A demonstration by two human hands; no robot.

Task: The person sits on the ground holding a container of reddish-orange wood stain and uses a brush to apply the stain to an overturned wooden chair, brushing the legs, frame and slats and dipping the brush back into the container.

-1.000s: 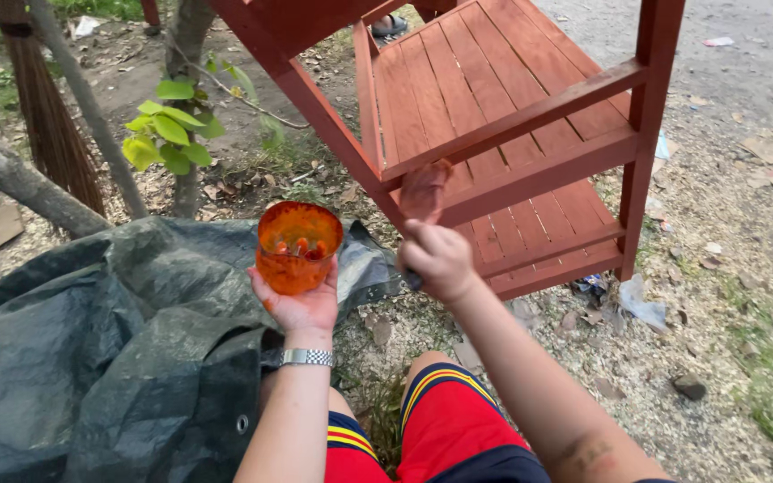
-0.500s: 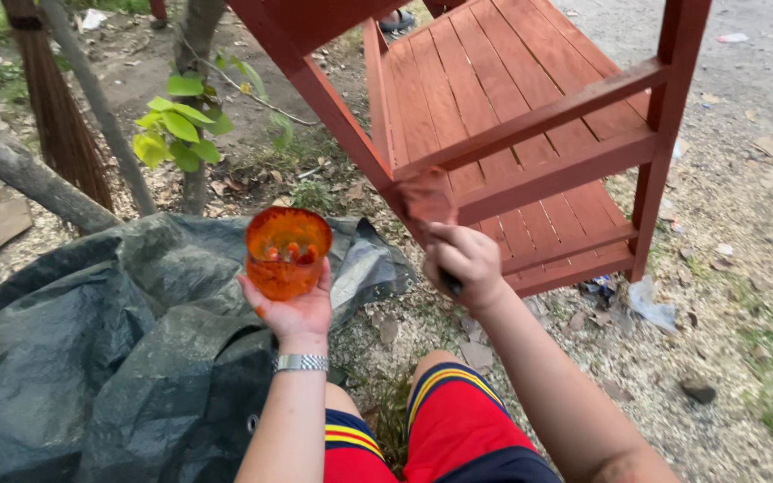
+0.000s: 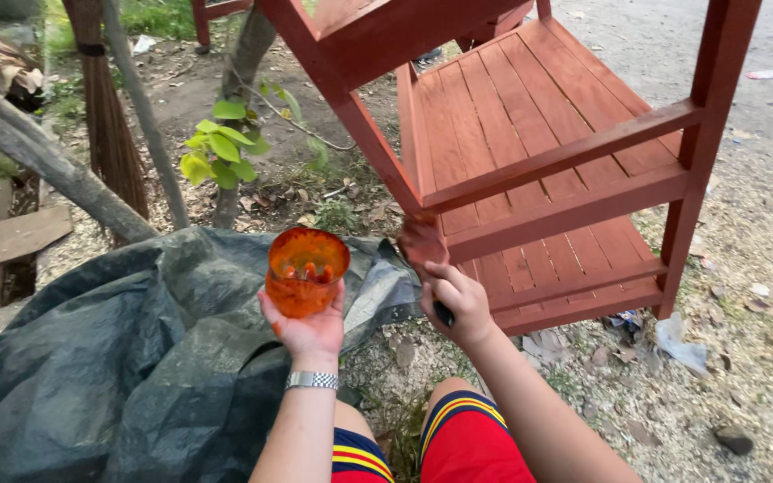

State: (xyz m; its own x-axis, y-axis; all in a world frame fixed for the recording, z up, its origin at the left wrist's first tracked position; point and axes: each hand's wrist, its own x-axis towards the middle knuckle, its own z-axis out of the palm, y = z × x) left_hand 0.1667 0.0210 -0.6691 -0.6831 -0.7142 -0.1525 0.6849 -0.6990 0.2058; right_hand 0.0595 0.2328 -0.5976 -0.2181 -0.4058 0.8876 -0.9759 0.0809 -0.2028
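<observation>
My left hand (image 3: 308,327) holds up a clear plastic cup (image 3: 304,270) stained orange-red with paint, a silver watch on that wrist. My right hand (image 3: 460,304) grips a paintbrush (image 3: 426,250) by its dark handle, and the red-coated bristles press against the lower end of a slanted rail of a red-painted wooden frame (image 3: 547,161). The frame lies tipped on the ground, its slatted shelves facing up. My knees in red shorts show at the bottom edge.
A dark grey-green tarp (image 3: 109,358) covers the ground on the left under the cup. Behind it stand thin tree trunks, a leafy sapling (image 3: 221,152) and a broom (image 3: 109,116). Gravel with stones and litter lies on the right.
My right hand has shifted slightly down and left along the rail with the brush. The left hand has held the cup nearly still.
</observation>
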